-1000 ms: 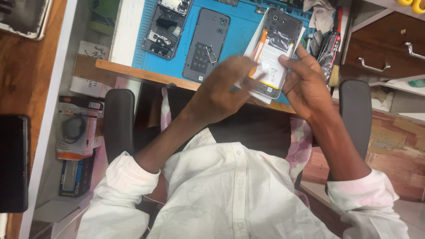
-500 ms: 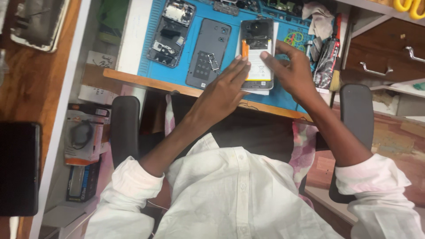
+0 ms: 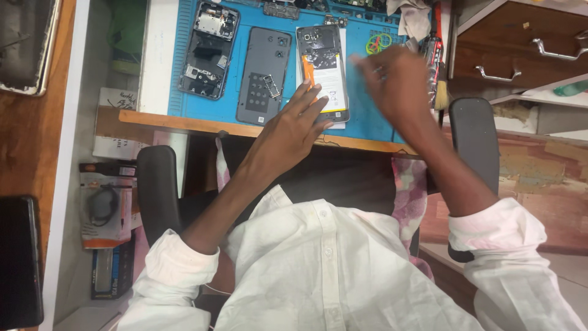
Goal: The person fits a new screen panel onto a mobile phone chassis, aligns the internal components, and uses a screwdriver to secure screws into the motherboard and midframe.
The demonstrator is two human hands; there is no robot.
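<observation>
Overhead, the table (image 3: 158,55) carries a blue mat (image 3: 367,116) across the upper middle of the frame; on it an opened phone (image 3: 323,67) lies face down, upper centre; the left hand (image 3: 291,125) rests spread fingers on its lower edge, grasping nothing; the right hand (image 3: 398,83), upper right, is blurred, so its grip cannot be told.

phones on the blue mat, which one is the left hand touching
The rightmost phone, opened up with a white battery and orange strip showing. The left hand rests on its lower edge; the other two lie untouched to its left.
</observation>
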